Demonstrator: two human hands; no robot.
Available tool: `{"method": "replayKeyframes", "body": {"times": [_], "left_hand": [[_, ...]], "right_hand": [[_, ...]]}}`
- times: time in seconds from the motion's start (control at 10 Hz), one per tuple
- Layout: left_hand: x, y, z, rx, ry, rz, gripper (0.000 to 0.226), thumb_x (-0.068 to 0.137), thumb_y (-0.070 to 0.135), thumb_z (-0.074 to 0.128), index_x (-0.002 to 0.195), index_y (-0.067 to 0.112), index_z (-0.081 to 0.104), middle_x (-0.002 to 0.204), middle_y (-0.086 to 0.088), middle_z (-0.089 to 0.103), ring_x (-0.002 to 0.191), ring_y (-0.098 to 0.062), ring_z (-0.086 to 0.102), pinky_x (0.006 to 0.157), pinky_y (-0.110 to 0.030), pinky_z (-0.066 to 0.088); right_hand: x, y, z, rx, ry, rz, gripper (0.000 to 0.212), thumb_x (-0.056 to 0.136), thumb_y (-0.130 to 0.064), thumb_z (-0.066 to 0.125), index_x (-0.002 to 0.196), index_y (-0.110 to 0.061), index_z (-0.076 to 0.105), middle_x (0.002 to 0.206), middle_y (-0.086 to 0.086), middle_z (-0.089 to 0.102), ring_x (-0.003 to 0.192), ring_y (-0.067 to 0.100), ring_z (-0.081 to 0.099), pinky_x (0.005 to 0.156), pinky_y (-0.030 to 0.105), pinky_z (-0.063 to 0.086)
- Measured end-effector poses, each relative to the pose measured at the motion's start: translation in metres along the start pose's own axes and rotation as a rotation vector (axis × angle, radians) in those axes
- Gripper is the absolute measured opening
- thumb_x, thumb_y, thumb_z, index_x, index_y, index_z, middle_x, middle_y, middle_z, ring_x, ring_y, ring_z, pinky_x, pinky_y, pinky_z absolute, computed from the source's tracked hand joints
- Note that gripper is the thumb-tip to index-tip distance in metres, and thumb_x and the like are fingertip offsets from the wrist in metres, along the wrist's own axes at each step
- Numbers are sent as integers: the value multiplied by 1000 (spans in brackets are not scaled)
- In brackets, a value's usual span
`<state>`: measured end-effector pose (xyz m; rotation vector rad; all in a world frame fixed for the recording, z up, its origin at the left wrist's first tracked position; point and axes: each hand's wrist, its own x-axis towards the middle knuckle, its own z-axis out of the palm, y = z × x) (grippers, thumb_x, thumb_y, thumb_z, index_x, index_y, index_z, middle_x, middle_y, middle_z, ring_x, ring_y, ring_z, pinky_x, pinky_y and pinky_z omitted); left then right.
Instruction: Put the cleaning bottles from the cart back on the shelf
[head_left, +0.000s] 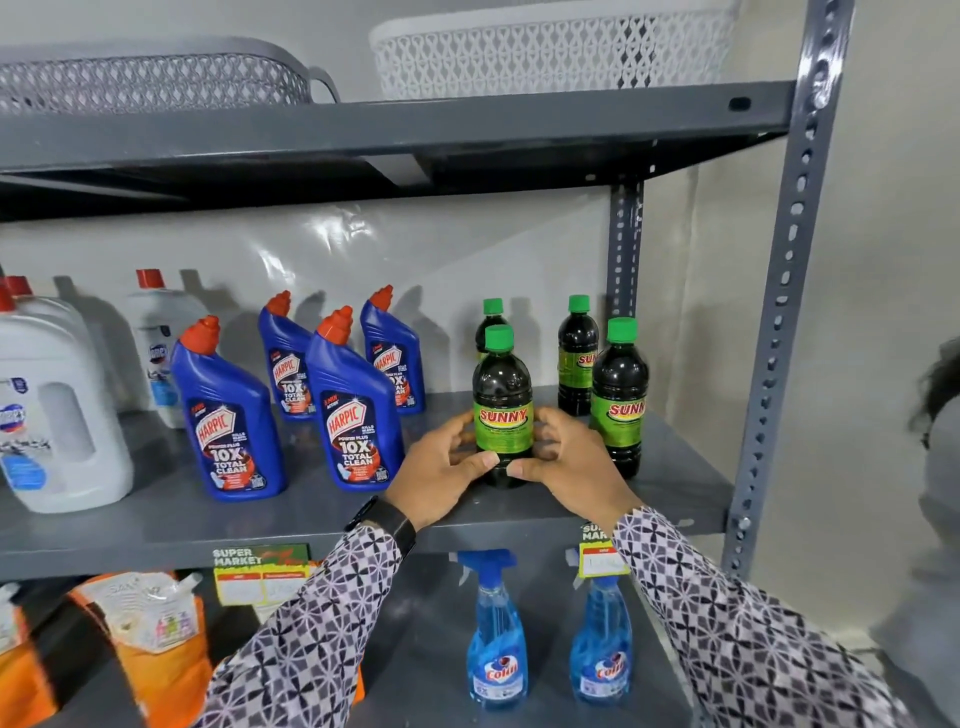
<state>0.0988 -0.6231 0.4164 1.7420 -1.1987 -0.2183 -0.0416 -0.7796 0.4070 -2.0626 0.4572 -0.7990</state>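
Far to the left of the left hand (441, 470), white Domex jugs (54, 415) with red caps are stood on the middle shelf (675, 493), one large at the front and a smaller one behind. Nearer that hand, four blue Harpic bottles (228, 415) with orange-red caps are set in two staggered rows, the front right one just beside the left thumb. A black watch (387, 522) is worn on the left wrist, and a patterned sleeve (311, 639) covers each forearm. Between the two hands a dark Sunny bottle (503, 410) with a green cap and a green label is stood upright near the front edge of the shelf; it is clasped low on its body from both sides, the left hand's fingers wrapped on its left flank and the right hand (563, 457) closed on its right flank. Behind it another green-capped bottle is partly hidden. Just right of the right hand two more Sunny bottles (618, 400) are stood, one ahead of the other. Below the hands, two blue Colin spray bottles (496, 639) are stood on the lower shelf, with orange pouches (150, 634) far to the lower left. Above, a grey basket (150, 78) and a white basket (550, 52) are seen on the top shelf.
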Motion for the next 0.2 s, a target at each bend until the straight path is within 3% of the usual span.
{"method": "replayKeyframes", "body": {"times": [0.1,0.2], "left_hand": [[-3,10,-7,-33,-35,-46,70,95,18,73,157,21,42,145,-3,65,129,-11,63,117,-36,47],[-20,16,-16,-103,-55,-77,72,97,21,72,160,22,37,149,-6,62,124,-10,65,109,-25,48]], "right_hand": [[-9,-13,-5,-17,-50,42,78,80,-8,91,149,-10,54,135,11,72,112,20,74,107,40,58],[-29,-26,-6,-103,-17,40,85,85,-19,89,157,-18,45,137,6,69,111,13,71,96,22,56]]}}
